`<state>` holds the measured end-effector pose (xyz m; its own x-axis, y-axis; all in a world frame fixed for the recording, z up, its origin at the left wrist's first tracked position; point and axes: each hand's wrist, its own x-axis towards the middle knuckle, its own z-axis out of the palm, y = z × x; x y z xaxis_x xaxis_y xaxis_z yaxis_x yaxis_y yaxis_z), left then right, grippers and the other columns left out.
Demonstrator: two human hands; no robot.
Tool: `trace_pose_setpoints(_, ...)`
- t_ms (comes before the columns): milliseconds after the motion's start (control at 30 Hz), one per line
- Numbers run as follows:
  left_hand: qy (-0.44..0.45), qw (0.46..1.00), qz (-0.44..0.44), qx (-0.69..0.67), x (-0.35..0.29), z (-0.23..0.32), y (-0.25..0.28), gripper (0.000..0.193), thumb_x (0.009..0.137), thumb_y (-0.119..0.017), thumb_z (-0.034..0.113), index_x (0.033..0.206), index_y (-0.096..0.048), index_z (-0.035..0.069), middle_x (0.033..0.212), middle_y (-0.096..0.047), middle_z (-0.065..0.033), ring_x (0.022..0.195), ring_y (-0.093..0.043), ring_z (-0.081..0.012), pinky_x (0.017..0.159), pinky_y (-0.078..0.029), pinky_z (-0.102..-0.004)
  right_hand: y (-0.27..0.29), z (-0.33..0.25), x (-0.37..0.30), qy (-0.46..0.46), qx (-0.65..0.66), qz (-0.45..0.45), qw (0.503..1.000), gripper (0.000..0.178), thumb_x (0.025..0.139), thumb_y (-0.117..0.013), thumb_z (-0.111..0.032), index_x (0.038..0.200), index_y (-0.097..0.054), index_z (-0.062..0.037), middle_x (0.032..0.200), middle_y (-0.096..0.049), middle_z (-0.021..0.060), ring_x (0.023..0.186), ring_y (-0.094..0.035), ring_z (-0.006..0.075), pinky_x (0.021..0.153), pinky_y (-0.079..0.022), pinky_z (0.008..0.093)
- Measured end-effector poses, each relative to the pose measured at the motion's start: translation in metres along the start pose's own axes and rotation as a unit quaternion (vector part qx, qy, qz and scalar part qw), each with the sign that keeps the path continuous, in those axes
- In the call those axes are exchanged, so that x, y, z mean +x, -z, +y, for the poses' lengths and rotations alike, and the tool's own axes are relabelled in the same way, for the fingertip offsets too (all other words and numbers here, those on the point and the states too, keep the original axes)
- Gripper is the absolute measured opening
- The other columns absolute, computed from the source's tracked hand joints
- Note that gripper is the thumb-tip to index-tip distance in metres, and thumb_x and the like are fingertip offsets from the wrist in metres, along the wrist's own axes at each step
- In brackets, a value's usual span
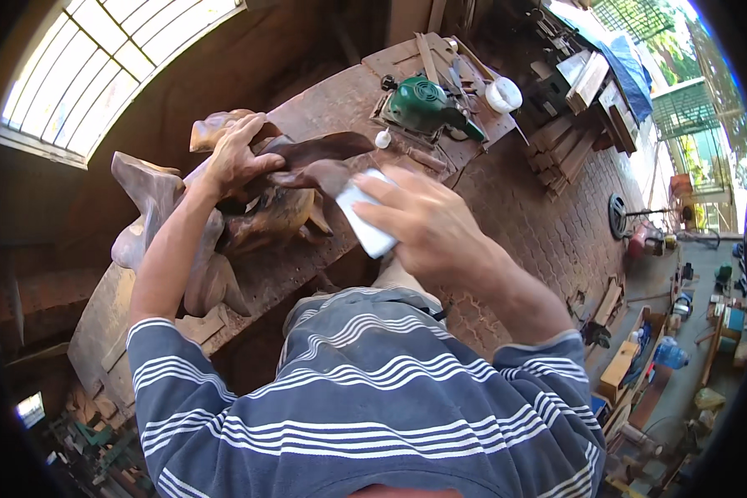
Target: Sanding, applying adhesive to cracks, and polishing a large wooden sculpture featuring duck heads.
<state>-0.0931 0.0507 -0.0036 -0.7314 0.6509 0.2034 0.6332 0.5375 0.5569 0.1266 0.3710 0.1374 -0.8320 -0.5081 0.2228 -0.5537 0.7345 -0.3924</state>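
A dark brown, curved wood carving [330, 149] lies on the workbench. My left hand [242, 158] grips its left part, thumb stretched to the right and fingers over the far side. My right hand [423, 217], blurred by motion, holds a white sheet [367, 217] at the carving's right end, fingers closed over it. The sheet's underside is hidden, so I cannot tell what its face is like. Below the dark piece is a glossy brown carved form [270, 220]. A paler, greyish wood carving [153, 199] stands left of my left forearm.
The wooden workbench [324, 100] runs from lower left to upper right. On its far end are a green power sander [419, 104], a small white bottle [383, 139] and a white round container [503, 95]. Stacked boards [568, 153] lie on the brick floor to the right.
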Motion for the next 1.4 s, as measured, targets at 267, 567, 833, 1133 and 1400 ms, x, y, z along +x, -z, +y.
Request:
trace_pose_setpoints(267,0.194,0.969,-0.014,0.154,-0.046,0.071,0.011,0.075,0.095,-0.082,0.041,0.147,-0.059,-0.009,0.16,-0.054,-0.0316,0.15,-0.05,-0.0486,0.125,-0.041,-0.0495,-0.132,0.169,-0.13,-0.386,0.191,0.044,0.902,0.027,0.097,-0.072,-0.017,0.116,-0.078,0.0008,0.106,-0.079,0.0258,0.1,-0.077,0.042,0.09,-0.059,0.0461)
trace_pose_setpoints(567,0.317,0.916,0.206,0.135,-0.139,0.211,-0.054,0.06,0.091,-0.086,0.013,0.143,-0.064,-0.008,0.144,-0.069,-0.0249,0.134,-0.067,-0.0353,0.112,-0.053,-0.0435,-0.248,0.282,-0.041,-0.323,0.129,0.103,0.932,0.067,0.091,-0.084,-0.027,0.148,-0.062,0.0027,0.135,-0.069,0.0282,0.122,-0.068,0.0446,0.106,-0.054,0.0485)
trace_pose_setpoints(833,0.504,0.832,0.224,0.053,-0.212,0.298,-0.148,0.062,0.089,-0.087,0.013,0.143,-0.064,-0.006,0.132,-0.075,-0.0235,0.115,-0.077,-0.0323,0.099,-0.061,-0.0432,-0.273,0.353,0.027,-0.27,0.117,-0.011,0.956,0.068,0.088,-0.089,-0.029,0.148,-0.065,-0.0101,0.141,-0.066,0.0221,0.131,-0.065,0.0394,0.111,-0.053,0.0478)
trace_pose_setpoints(1133,0.424,0.851,0.304,0.064,-0.16,0.291,-0.084,0.048,0.09,-0.087,0.012,0.132,-0.071,-0.008,0.123,-0.078,-0.0233,0.112,-0.077,-0.0346,0.099,-0.06,-0.0426,-0.187,0.314,0.032,-0.118,0.206,0.192,0.952,0.053,0.088,-0.089,-0.011,0.136,-0.07,0.0021,0.12,-0.071,0.0165,0.107,-0.073,0.0289,0.094,-0.06,0.0377)
trace_pose_setpoints(1400,-0.035,0.939,0.331,-0.092,-0.047,0.303,-0.033,0.047,0.087,-0.091,0.024,0.069,-0.053,0.002,0.139,-0.064,-0.0412,0.122,-0.071,-0.0517,0.096,-0.061,-0.0584,0.024,0.109,0.008,0.099,0.396,0.133,0.903,0.064,0.083,-0.098,-0.018,0.133,-0.064,0.0012,0.124,-0.072,0.0187,0.111,-0.071,0.0254,0.098,-0.059,0.0394)
